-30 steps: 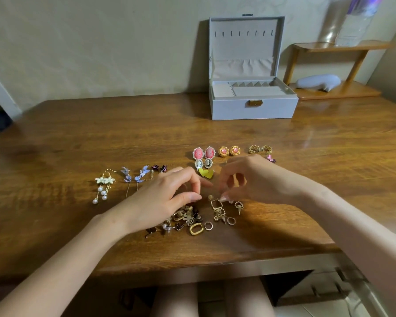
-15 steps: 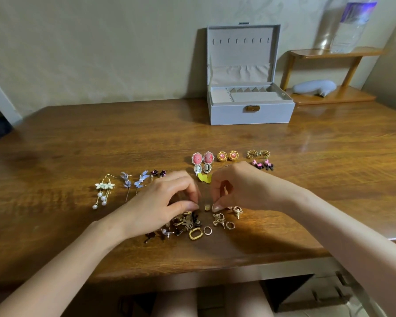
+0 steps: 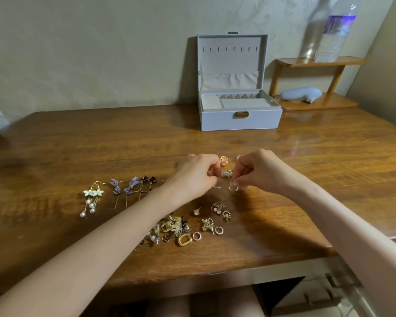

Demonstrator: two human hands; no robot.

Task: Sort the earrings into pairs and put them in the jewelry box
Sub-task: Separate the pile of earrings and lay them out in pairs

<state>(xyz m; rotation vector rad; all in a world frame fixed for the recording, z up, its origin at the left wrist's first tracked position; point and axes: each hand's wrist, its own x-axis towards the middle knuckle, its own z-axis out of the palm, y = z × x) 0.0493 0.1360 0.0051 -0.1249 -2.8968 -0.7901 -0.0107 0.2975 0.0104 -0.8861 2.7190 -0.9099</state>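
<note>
My right hand (image 3: 258, 172) pinches a small gold open-frame earring (image 3: 234, 186) just above the table. My left hand (image 3: 196, 177) pinches a matching small earring (image 3: 217, 186) beside it. A heap of unsorted gold and pearl earrings (image 3: 176, 229) lies near the front edge. Paired earrings lie in a row: white flower drops with pearls (image 3: 92, 197), blue leaf drops (image 3: 125, 186), dark red flowers (image 3: 148, 179). A gold-and-pink stud (image 3: 223, 160) shows between my hands; other pairs are hidden behind them. The grey jewelry box (image 3: 239, 117) stands open at the back.
A small wooden shelf (image 3: 316, 62) at the back right holds a clear water bottle (image 3: 335, 33) on top and a pale grey object (image 3: 301, 94) below. The wooden table (image 3: 78, 145) reaches the wall behind; its front edge runs just below the heap.
Both hands have lifted from the heap and moved away from me toward the sorted row, each now holding a small gold earring. The view has tilted slightly.
</note>
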